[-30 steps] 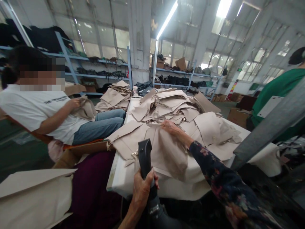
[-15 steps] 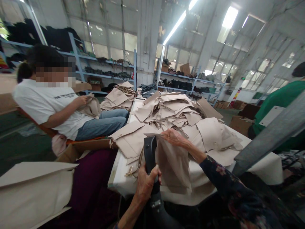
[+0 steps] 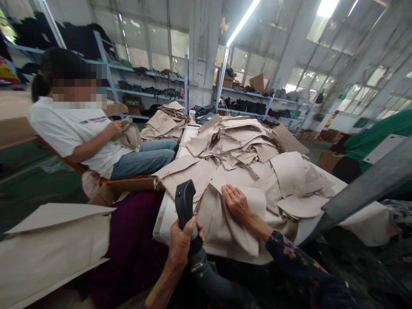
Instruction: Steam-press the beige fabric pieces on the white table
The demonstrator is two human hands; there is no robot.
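Your left hand (image 3: 180, 243) is closed tight around the black handle (image 3: 186, 206) of a tool with a grey hose (image 3: 215, 285) running down from it, close to your body. Your right hand (image 3: 236, 202) lies flat and open just past it, pressing down on one tan cloth piece (image 3: 225, 227) that hangs over the near edge of the white table (image 3: 363, 219). That is the one piece you are working on, and it looks like the work on it has only just begun. A lot is left, I think: behind your right hand sits a big heap of tan pieces (image 3: 238, 143), too many to count. To the left of your left hand, one large tan piece (image 3: 54, 249) lies spread low down. Farther off on that side, one person in a white shirt (image 3: 80, 131) sits holding a tan piece (image 3: 128, 135), with a second, smaller pile (image 3: 167, 120) beyond. Far to the right is another person's green sleeve (image 3: 376, 137). So you have one tool, two hands, two piles, and two other people.
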